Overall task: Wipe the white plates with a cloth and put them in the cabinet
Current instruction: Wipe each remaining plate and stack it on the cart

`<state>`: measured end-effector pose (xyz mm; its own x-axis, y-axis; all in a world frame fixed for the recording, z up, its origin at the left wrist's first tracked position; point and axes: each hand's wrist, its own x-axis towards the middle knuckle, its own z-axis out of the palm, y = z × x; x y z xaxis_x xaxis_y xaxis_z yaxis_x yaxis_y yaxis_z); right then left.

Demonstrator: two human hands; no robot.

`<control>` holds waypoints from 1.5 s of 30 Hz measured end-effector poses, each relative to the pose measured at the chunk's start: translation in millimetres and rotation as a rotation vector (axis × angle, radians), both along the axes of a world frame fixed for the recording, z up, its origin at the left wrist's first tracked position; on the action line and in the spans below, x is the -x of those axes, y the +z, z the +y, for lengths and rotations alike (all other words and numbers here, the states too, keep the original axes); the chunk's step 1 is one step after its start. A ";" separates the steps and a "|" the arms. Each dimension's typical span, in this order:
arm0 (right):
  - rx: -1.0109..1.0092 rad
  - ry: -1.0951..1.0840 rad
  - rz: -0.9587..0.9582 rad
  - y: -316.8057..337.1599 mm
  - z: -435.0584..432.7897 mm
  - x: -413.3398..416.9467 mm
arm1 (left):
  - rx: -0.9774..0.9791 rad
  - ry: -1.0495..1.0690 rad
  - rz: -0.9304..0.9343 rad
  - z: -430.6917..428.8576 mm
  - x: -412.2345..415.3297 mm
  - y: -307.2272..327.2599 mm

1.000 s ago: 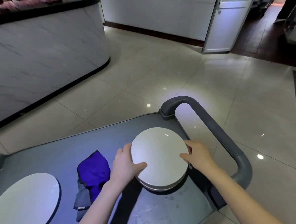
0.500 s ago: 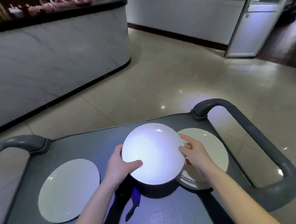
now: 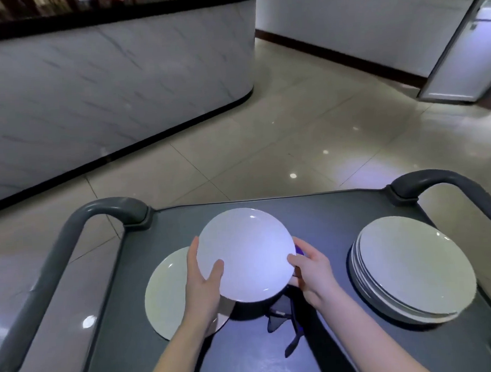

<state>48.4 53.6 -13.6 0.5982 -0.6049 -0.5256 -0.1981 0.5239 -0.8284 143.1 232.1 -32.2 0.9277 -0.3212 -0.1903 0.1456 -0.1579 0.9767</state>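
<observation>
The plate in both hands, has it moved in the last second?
Yes. The held plate came off the stack and now hangs left of it, over the middle of the cart.

A dark grey cart with looped handles stands on the tiled floor. On its top, a single white plate lies under the left hand and its fingers. A purple cloth lies below the right hand, and a stack of plates sits well to the right of its fingers.

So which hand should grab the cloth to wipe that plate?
Right, probably. The right hand sits next to the blue cloth, which lies under the held plate on that side. The left hand grips the plate's other edge, thumb on top.
</observation>
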 end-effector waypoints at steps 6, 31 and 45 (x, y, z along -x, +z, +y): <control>-0.004 0.065 -0.049 -12.9 29.1 -9.0 | 0.018 0.152 0.049 11.4 -12.4 -17.0; 1.060 0.322 0.262 -45.2 -43.4 -1.1 | -0.052 0.325 0.054 26.1 -2.2 -33.9; 1.395 1.292 -0.121 8.2 23.1 54.0 | 0.065 0.210 0.009 -8.8 19.8 16.9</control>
<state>-5.6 76.7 -5.4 0.9579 0.2818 -0.0542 0.2165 -0.8337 -0.5080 123.3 223.4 -15.3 0.9739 -0.1328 -0.1843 0.1778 -0.0594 0.9823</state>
